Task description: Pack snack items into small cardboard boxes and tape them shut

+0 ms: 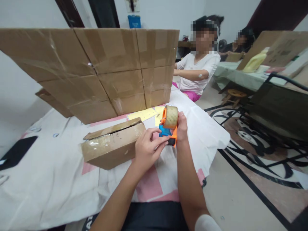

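An orange and blue tape dispenser [175, 133] with a wide roll of tan tape [171, 117] is held upright in my right hand [182, 126], whose fingers wrap round its right side. My left hand [149, 146] reaches in from the left, its fingertips at the black lower end of the dispenser; what they pinch, if anything, is too small to tell. Just left of my left hand lies a small cardboard box [113, 144] with a narrow gap along its top edge and shiny tape at its left end.
Stacked cardboard boxes [120, 80] stand behind on the cloth-covered table [60, 179]. A black flat object [19, 152] lies far left. A person in a white shirt [197, 70] sits beyond the table. Right are a dark chair [281, 109], a wooden stool [234, 94] and another person.
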Motion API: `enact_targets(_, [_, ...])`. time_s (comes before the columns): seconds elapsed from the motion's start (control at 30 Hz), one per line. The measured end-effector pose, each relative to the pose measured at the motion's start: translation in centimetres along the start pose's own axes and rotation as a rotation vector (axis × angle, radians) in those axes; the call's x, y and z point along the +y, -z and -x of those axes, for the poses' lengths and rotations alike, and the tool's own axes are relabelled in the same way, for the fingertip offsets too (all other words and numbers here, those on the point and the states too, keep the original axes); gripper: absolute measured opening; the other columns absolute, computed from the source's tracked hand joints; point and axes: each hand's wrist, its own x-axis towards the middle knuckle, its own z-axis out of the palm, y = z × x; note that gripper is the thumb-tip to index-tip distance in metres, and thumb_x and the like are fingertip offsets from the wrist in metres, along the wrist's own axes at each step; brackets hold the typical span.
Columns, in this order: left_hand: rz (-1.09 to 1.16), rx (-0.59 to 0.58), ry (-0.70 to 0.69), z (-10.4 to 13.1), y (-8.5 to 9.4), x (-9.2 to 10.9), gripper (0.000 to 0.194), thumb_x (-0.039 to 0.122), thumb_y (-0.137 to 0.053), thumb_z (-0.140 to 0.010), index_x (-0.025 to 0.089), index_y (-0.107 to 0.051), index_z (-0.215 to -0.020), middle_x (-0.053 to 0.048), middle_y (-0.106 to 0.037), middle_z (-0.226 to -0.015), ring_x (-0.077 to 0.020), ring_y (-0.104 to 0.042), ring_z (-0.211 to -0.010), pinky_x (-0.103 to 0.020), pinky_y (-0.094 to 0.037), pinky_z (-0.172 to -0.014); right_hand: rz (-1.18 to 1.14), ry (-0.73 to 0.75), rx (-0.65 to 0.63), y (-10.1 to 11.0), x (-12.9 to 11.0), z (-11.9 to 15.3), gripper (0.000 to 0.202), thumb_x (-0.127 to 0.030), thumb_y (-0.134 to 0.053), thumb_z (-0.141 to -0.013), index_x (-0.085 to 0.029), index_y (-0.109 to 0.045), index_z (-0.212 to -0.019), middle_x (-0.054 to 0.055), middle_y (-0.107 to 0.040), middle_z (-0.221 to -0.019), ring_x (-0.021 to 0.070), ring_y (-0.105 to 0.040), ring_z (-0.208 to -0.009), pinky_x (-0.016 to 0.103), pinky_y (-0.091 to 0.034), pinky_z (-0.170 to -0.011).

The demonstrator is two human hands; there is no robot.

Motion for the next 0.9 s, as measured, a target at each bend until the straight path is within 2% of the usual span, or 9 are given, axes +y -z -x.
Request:
enact_targets(0.1, [0.085,0.007,0.021,0.0,0.0,0.0,0.017,0.018,-0.068,-0.091,0.027,-0.076,-0.102,-0.006,-0.062,-0.113,-0.0167,-0.058,-0.089,-0.032,-0.047,-0.077,-0.043,-0.026,-0.003,-0.9,-0.3,0.4,0.050,-0.066,-0.057,-0.088,-0.018,-0.063,-0.100,0.004,-0.070,-0.070,0.0224,-0.071,-0.065,0.034,-0.059,-0.059])
enact_targets(0.2, [0.157,0.005,0.057,-0.3,0.3,0.1,0.024,0.011,-0.059,-0.093,0.026,-0.075,-0.103,-0.006,-0.062,-0.116,-0.0157,-0.059,-0.088,-0.032,-0.048,-0.076,-0.004,0.050,-0.023,-2.2,-0.3,1.0,0.043,-0.060,-0.064,-0.086,-0.020,-0.065,-0.102,0.004,-0.071,-0.081,0.0225,-0.072,-0.076,0.033,-0.060,-0.066])
enact_targets(0.3, [0.237,-0.017,0.102,-0.4,1.2,0.0,0.024,0.013,-0.058,-0.095,0.025,-0.072,-0.110,-0.008,-0.060,-0.121,-0.0174,-0.060,-0.098,-0.034,-0.051,-0.085,-0.028,0.067,0.010,-3.2,-0.1,1.1,0.039,-0.059,-0.062,-0.087,-0.021,-0.066,-0.097,0.005,-0.071,-0.088,0.0229,-0.073,-0.084,0.034,-0.061,-0.073])
enact_targets(0.37, [0.281,-0.037,0.100,-0.4,2.0,-0.2,0.023,0.016,-0.059,-0.096,0.022,-0.070,-0.114,-0.009,-0.057,-0.125,-0.0174,-0.060,-0.100,-0.035,-0.052,-0.090,-0.057,0.037,0.049,-3.2,0.2,1.0,0.041,-0.061,-0.059,-0.087,-0.021,-0.065,-0.095,0.005,-0.072,-0.085,0.0234,-0.073,-0.082,0.035,-0.062,-0.072])
enact_targets(0.43, [0.244,-0.075,0.059,-0.3,2.6,-0.3,0.022,0.019,-0.061,-0.094,0.021,-0.069,-0.114,-0.011,-0.056,-0.128,-0.0184,-0.060,-0.100,-0.036,-0.052,-0.090,-0.061,-0.001,0.061,-3.0,0.3,0.8,0.044,-0.062,-0.059,-0.087,-0.020,-0.066,-0.095,0.005,-0.072,-0.080,0.0236,-0.073,-0.076,0.036,-0.062,-0.068])
enact_targets(0.53, [0.075,-0.135,-0.017,-0.2,3.1,-0.5,0.021,0.021,-0.065,-0.091,0.023,-0.071,-0.111,-0.011,-0.057,-0.130,-0.0224,-0.060,-0.103,-0.039,-0.052,-0.087,-0.053,-0.022,0.043,-2.4,0.5,0.6,0.046,-0.063,-0.058,-0.087,-0.018,-0.066,-0.095,0.006,-0.073,-0.079,0.0233,-0.073,-0.074,0.035,-0.063,-0.067])
enact_targets(0.73, [-0.015,-0.121,-0.068,-0.2,3.0,-0.6,0.010,0.020,-0.064,-0.093,0.024,-0.073,-0.097,-0.008,-0.062,-0.123,-0.0190,-0.057,-0.092,-0.034,-0.049,-0.078,0.037,0.023,0.033,-2.3,0.6,0.7,0.045,-0.064,-0.056,-0.090,-0.020,-0.065,-0.096,0.005,-0.072,-0.078,0.0228,-0.073,-0.072,0.035,-0.062,-0.066])
enact_targets(0.9, [-0.101,-0.110,-0.073,-0.2,2.6,-0.2,0.011,0.020,-0.060,-0.096,0.022,-0.070,-0.093,-0.007,-0.065,-0.115,-0.0179,-0.055,-0.089,-0.033,-0.049,-0.078,0.136,0.075,0.057,-2.5,0.4,0.8,0.043,-0.064,-0.057,-0.089,-0.023,-0.064,-0.099,0.005,-0.070,-0.083,0.0252,-0.073,-0.083,0.036,-0.062,-0.069])
